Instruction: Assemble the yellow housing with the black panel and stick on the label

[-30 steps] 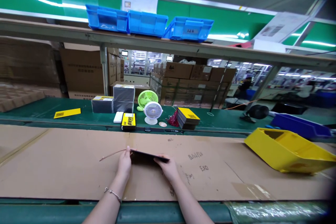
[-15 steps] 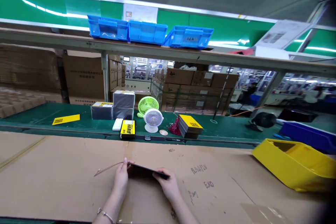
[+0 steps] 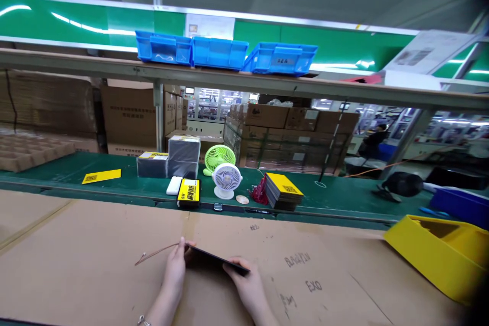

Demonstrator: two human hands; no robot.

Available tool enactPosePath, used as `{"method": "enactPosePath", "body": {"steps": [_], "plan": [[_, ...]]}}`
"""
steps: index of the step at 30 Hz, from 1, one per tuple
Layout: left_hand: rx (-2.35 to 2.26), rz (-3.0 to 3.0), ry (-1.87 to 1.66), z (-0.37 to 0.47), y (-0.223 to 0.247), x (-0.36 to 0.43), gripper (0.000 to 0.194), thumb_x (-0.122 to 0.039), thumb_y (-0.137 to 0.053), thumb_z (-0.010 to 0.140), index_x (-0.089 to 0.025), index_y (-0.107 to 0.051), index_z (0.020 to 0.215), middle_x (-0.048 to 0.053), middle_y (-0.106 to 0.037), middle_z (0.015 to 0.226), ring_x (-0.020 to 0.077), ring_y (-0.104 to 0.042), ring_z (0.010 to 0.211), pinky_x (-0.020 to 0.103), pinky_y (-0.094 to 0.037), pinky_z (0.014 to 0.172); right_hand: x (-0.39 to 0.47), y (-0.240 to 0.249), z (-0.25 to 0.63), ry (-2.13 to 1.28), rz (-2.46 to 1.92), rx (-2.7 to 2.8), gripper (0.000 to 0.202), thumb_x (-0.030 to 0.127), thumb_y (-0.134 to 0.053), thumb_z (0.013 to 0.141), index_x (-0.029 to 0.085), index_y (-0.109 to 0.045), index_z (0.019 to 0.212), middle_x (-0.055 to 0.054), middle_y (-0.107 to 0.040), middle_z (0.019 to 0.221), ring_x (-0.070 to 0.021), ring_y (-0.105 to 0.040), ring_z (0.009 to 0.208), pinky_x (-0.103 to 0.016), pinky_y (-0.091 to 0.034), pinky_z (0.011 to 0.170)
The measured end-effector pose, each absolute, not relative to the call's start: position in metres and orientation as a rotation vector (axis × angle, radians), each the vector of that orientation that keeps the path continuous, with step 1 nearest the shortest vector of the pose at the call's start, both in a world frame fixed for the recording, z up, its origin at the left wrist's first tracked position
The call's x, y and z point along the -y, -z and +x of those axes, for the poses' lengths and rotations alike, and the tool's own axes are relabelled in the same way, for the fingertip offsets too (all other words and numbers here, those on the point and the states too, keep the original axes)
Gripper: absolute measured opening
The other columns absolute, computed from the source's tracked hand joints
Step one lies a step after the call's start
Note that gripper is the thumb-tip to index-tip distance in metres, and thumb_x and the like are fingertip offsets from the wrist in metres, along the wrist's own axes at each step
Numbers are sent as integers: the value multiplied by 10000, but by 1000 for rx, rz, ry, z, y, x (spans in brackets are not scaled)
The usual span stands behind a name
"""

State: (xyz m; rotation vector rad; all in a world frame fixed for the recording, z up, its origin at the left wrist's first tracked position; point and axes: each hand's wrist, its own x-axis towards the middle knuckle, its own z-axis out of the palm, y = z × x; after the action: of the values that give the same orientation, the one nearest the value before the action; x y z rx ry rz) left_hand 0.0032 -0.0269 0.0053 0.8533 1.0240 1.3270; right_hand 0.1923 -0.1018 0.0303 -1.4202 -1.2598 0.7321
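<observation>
A thin dark flat panel [image 3: 214,259] is held tilted just above the cardboard sheet [image 3: 114,244]. My left hand [image 3: 177,268] pinches its left end, where a thin brownish cord [image 3: 157,251] sticks out to the left. At the panel's right end, my right hand [image 3: 244,276] grips the edge between thumb and fingers. The panel's face is turned away from the camera and cannot be made out.
On the green bench [image 3: 340,196] behind stand a white fan [image 3: 226,179], a green fan [image 3: 217,157], a yellow-black box [image 3: 188,192] and a stack of yellow-topped cards [image 3: 283,189]. A yellow bin [image 3: 439,260] sits at right. Blue bins [image 3: 220,53] line the shelf above.
The whole view has shifted, so the hands and bench appear slightly lower. Both hands keep their hold on the panel, with little change in its tilt.
</observation>
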Motion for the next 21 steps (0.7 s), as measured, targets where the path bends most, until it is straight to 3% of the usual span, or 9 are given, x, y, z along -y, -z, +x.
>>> {"method": "enactPosePath", "body": {"steps": [8,16,21], "plan": [[-1043,815,-1288,4,-10,29,595,-695,-543,631,-144,-679,810,111,-680,972,276,-586,1006,353,-459,843,104,-28,192,-743,-1408,1237,265,442,-654,688,180,-679,720,-49,-666,746,-243,-595,770,-314,-439,733],[-962,752,-1259,6,-22,36,502,-624,-613,629,-152,-681,785,79,-693,895,226,-635,862,296,-482,781,105,-31,193,-768,-1433,1204,260,438,-651,691,185,-672,746,-45,-667,774,-252,-597,798,-325,-436,772],[-995,755,-1255,5,-19,32,546,-656,-586,629,-144,-684,790,104,-683,922,246,-617,900,325,-482,775,106,-36,192,-760,-1420,1229,247,431,-650,698,186,-671,717,-41,-658,742,-237,-593,768,-303,-441,730]]}}
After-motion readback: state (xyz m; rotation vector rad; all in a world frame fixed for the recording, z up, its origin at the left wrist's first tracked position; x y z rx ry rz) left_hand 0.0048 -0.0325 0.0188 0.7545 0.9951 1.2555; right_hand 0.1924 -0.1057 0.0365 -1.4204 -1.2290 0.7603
